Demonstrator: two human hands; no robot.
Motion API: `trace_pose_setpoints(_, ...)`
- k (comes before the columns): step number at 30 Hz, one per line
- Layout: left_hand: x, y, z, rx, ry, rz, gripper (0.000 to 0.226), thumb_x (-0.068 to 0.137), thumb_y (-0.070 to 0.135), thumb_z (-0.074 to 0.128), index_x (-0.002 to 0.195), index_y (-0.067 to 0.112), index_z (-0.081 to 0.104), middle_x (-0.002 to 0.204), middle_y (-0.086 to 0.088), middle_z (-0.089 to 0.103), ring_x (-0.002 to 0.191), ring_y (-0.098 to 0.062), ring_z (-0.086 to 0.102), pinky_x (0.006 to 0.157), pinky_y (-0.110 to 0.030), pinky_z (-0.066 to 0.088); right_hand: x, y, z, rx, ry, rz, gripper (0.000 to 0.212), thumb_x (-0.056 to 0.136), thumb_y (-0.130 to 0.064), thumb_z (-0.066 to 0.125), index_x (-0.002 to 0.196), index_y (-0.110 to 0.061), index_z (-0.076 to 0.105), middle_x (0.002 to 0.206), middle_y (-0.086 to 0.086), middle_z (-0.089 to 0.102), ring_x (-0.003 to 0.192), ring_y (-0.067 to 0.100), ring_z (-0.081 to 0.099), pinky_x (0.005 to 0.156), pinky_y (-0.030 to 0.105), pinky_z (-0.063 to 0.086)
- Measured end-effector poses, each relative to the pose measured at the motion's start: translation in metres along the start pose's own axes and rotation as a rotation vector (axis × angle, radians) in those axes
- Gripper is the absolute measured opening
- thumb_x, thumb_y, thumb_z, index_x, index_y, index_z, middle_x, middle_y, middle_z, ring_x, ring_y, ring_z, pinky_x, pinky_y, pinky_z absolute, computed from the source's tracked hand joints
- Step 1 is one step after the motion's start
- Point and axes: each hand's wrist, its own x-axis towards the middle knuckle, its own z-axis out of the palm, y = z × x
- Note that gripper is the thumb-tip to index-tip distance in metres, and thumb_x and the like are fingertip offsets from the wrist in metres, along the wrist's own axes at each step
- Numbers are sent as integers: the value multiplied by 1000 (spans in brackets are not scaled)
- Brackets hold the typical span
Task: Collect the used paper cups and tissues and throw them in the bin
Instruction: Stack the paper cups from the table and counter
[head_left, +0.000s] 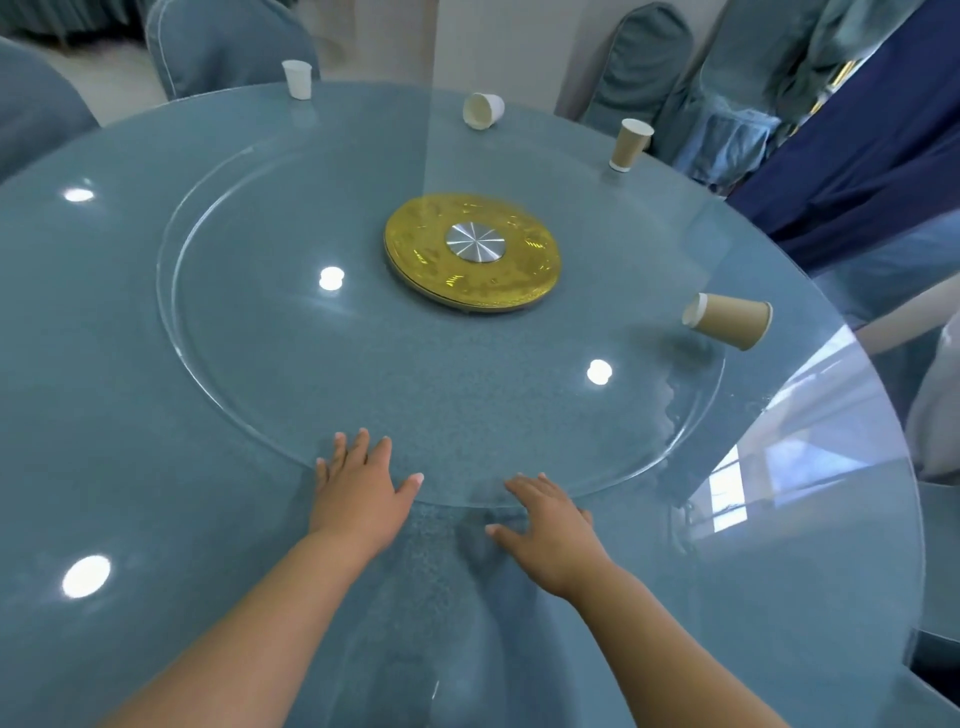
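Several paper cups sit on the round glass-topped table (130, 364). A white cup (297, 79) stands upright at the far edge. Another white cup (483, 110) lies on its side beyond the turntable. A brown cup (628, 144) stands upright at the far right. A second brown cup (730, 319) lies tipped over on the right. My left hand (358, 488) lies flat with spread fingers on the near rim of the glass turntable (208, 332). My right hand (550, 525) rests flat beside it, just at the rim. Both hold nothing. No tissues or bin are visible.
A gold disc with a silver hub (472, 252) marks the turntable's centre. Chairs with blue-grey covers (223, 41) ring the far side of the table. A dark blue cloth (872, 156) hangs at the right.
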Motion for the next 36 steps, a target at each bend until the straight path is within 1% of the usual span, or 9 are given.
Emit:
trace_pose_setpoints(6, -1, 24, 4, -3, -18, 61, 67, 96, 51, 40, 150, 17, 20, 160, -6, 6, 147, -25, -3, 118, -42, 4, -7, 30, -16, 42, 68, 133, 67, 94, -47, 49, 151, -25, 22, 161, -6, 10, 148, 16, 0, 118, 47, 13)
trace_pose_setpoints(10, -3, 39, 8, 4, -36, 98, 67, 96, 50, 42, 150, 17, 21, 160, -7, 6, 147, -26, -2, 117, -42, 4, -7, 42, -22, 38, 53, 231, 74, 94, -48, 49, 153, -23, 11, 162, -4, -1, 148, 22, -7, 116, 49, 12)
trace_pose_setpoints(13, -4, 48, 12, 17, -46, 119, 67, 95, 50, 42, 150, 18, 20, 160, -6, 5, 147, -25, -2, 117, -41, 3, -8, 41, -17, 5, -17, 185, 79, 90, -53, 52, 152, -23, 13, 161, -8, 2, 148, 24, -10, 116, 53, 12)
trace_pose_setpoints(17, -4, 56, 14, 25, -48, 138, 68, 95, 50, 43, 151, 18, 20, 160, -6, 5, 147, -25, -1, 118, -42, 4, -12, 37, -8, 57, -26, 76, 75, 88, -53, 54, 151, -29, 21, 159, -11, 15, 148, 18, -7, 115, 50, 10)
trace_pose_setpoints(19, -4, 59, 15, 29, -55, 146, 68, 95, 50, 43, 151, 18, 19, 160, -6, 5, 147, -25, -1, 118, -42, 3, -13, 38, -7, 102, 6, 58, 73, 89, -52, 54, 150, -29, 22, 158, -11, 21, 148, 17, -5, 116, 47, 9)
trace_pose_setpoints(21, -4, 61, 17, 26, -59, 154, 68, 95, 50, 43, 151, 19, 19, 160, -5, 5, 147, -24, -2, 118, -42, 3, -13, 42, -8, 124, 58, 72, 71, 90, -50, 54, 150, -28, 23, 157, -11, 22, 148, 17, -1, 116, 45, 10)
trace_pose_setpoints(29, -4, 72, 22, 38, -73, 182, 68, 95, 50, 43, 151, 19, 19, 160, -6, 5, 147, -24, 0, 119, -42, 4, -16, 75, -28, 220, 309, 192, 61, 92, -41, 57, 145, -24, 34, 150, -4, 32, 140, 20, 22, 115, 39, 25)
trace_pose_setpoints(32, -4, 76, 24, 33, -77, 192, 68, 95, 50, 44, 151, 19, 20, 160, -5, 5, 147, -24, 1, 119, -42, 4, -16, 85, -36, 237, 382, 236, 59, 91, -39, 59, 143, -22, 37, 148, -1, 34, 137, 21, 24, 114, 39, 26)
trace_pose_setpoints(36, -4, 78, 25, 28, -86, 204, 68, 95, 49, 45, 151, 19, 20, 160, -6, 4, 148, -24, 0, 119, -42, 4, -14, 95, -48, 243, 458, 290, 67, 89, -35, 62, 146, -19, 31, 150, 2, 28, 137, 23, 22, 113, 40, 25)
